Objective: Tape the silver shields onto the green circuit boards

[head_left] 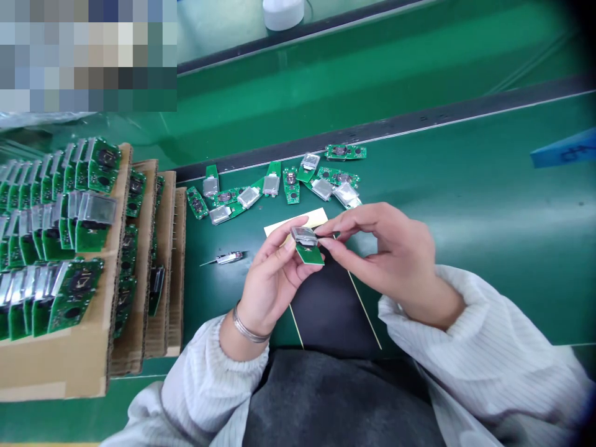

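circuit board (pixel 309 253) first, since both hands meet on it: a small green rectangle with a shiny metal clip on its upper half, held in the air above the table, just in front of the person's lap.

largest to smallest from there. green table (pixel 465 205), smooth and matte, with a dark raised rail running diagonally across it; the widest bare stretch lies to the right of the hands, up to a blue label (pixel 565 149) near the far edge. corrugated cardboard trays (pixel 139 298), brown and rough-edged, stand stacked in steps at the left, filled with upright rows of green boards carrying silver clips (packed tight, little gap between them). white ribbed sleeves cover both forearms. a loose scatter of boards (pixel 284 183) lies flat just behind the hands, close to the rail. a pale card (pixel 298 220) lies flat under the hands. tweezers (pixel 228 257), thin and metallic, lie alone on the table to the left of the hands, well apart from the trays.

left hand (pixel 274 273): fingers closed on the board's lower left edge, a metal bangle at the wrist. right hand (pixel 386 248): fingers pinched together at the board's metal clip, on its right side.
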{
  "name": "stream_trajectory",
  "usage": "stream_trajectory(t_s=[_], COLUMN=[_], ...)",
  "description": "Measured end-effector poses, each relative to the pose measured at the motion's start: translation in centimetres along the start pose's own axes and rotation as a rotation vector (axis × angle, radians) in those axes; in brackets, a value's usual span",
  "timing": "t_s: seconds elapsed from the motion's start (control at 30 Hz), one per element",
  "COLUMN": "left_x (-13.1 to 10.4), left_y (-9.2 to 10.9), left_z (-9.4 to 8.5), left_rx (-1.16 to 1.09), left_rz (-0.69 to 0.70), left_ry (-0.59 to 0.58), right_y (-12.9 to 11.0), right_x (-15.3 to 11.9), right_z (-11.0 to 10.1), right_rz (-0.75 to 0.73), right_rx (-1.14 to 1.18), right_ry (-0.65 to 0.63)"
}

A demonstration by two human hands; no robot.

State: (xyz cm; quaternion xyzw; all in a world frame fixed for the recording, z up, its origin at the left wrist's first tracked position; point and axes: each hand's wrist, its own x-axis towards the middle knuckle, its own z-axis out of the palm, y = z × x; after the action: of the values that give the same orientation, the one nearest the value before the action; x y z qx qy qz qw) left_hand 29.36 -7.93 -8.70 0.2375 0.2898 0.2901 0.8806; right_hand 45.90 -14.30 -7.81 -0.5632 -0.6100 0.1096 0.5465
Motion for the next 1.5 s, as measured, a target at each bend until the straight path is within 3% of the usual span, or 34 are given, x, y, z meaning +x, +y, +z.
stream_trajectory(t_s=[0.6, 0.83, 1.1, 1.37, 1.5], left_x=[0.0, 0.1, 0.1, 0.0, -0.1], left_y=[-0.4, -0.3, -0.6, -0.7, -0.6], left_z=[-0.4, -0.3, -0.1, -0.1, -0.2], left_rx=[0.147, 0.26, 0.364, 0.423, 0.407], left_rz=[0.078, 0.146, 0.29, 0.34, 0.324], left_ry=[-0.014, 0.006, 0.051, 0.057, 0.048], right_y=[0.0, 0.2, -0.2, -0.6, -0.3], right_x=[0.2, 0.0, 0.0, -0.6, -0.8], right_z=[-0.2, -0.3, -0.1, 0.3, 0.6], right_rz=[-0.083, -0.094, -0.144, 0.02, 0.053], right_rx=[-0.051, -0.131, -0.215, -0.121, 0.052], right_ry=[-0.07, -0.107, -0.067, -0.048, -0.028])
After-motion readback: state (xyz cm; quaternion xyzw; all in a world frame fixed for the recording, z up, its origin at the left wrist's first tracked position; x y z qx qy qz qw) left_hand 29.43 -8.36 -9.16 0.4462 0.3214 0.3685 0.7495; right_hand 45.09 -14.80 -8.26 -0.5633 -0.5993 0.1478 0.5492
